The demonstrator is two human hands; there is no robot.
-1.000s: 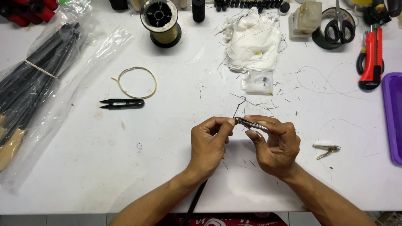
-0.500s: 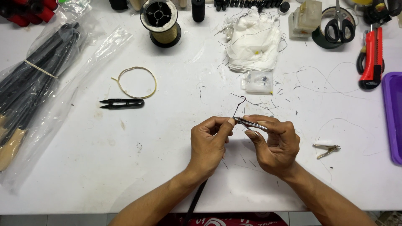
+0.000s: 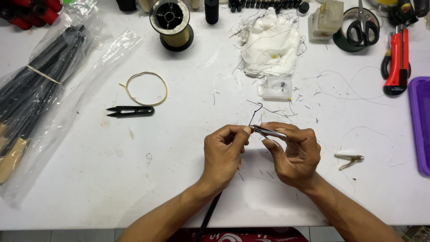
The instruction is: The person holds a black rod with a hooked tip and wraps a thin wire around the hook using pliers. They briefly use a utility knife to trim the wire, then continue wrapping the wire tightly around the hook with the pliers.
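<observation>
Two hands [image 3: 224,154] [image 3: 293,154], one tweezers [image 3: 268,131], one thread [image 3: 255,114]

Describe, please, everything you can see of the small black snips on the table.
The snips are a small, all-black thread cutter, apparently metal, with two short pointed blades. They lie flat on the white table, lengthwise left to right, tips towards the left, slightly parted. They sit just below a yellowish wire ring, apart from it or barely touching. No hand touches them.
</observation>
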